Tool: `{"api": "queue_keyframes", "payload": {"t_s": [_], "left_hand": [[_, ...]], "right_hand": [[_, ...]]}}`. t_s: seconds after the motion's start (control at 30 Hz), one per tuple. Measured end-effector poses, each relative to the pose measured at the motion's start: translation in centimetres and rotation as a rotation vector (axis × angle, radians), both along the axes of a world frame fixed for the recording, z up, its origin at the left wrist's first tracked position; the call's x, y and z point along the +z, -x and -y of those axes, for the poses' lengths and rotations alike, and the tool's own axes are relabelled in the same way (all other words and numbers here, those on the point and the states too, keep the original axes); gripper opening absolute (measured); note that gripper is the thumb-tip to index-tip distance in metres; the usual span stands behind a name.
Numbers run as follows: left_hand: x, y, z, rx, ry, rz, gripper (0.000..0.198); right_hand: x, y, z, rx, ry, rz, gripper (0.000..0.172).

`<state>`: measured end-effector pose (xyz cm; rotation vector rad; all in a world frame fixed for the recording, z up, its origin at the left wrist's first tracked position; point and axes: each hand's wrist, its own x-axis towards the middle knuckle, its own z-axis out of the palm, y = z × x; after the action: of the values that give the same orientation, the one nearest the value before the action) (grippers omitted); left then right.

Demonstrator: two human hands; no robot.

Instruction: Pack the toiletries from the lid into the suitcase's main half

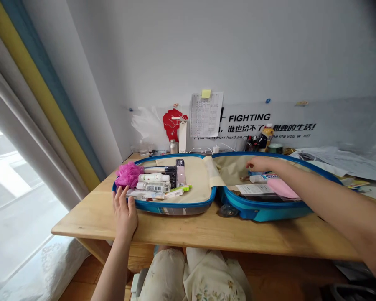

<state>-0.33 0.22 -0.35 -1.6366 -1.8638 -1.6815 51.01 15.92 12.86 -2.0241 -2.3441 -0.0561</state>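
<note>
Bare right forearm (pixel 319 195) lay nearest, over an open turquoise suitcase with cream lining (pixel 199 175) on a pale wooden desk (pixel 97 209).
Right hand (pixel 257 164): fingers curled above the right half; any grip could not be told. Left hand (pixel 125 211): fingers spread, touching the left half's rim beside a magenta mesh bath puff (pixel 128 175). Progress seemed partial: white and clear plastic bottles (pixel 153 178) lay left, a pale-pink rounded item (pixel 282 188) right; suitcase unclosed. Legible: black "FIGHTING" on a pale wall banner (pixel 249 118); small product print was unreadable.
</note>
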Motion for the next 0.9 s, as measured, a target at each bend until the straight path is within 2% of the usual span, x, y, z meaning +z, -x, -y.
{"api": "queue_keyframes", "payload": {"t_s": [0.13,0.37,0.53,0.67,0.9], "left_hand": [[0.2,0.0,0.0,0.009,-0.010,-0.011,0.051],[0.2,0.0,0.0,0.003,-0.005,-0.016,0.050],[0.2,-0.1,0.0,0.004,-0.001,-0.007,0.051],[0.2,-0.1,0.1,0.005,0.002,0.005,0.050],[0.1,0.0,0.1,-0.003,0.014,0.017,0.049]], "right_hand": [[-2.9,-0.3,-0.7,0.007,0.206,0.233,0.030],[-6.0,1.0,-1.3,0.114,0.216,0.389,0.034],[-6.5,1.1,-1.4,0.141,0.186,0.391,0.036],[-6.3,1.3,-1.0,0.144,0.182,0.375,0.027],[-5.8,2.1,0.0,0.108,0.145,0.262,0.026]]}}
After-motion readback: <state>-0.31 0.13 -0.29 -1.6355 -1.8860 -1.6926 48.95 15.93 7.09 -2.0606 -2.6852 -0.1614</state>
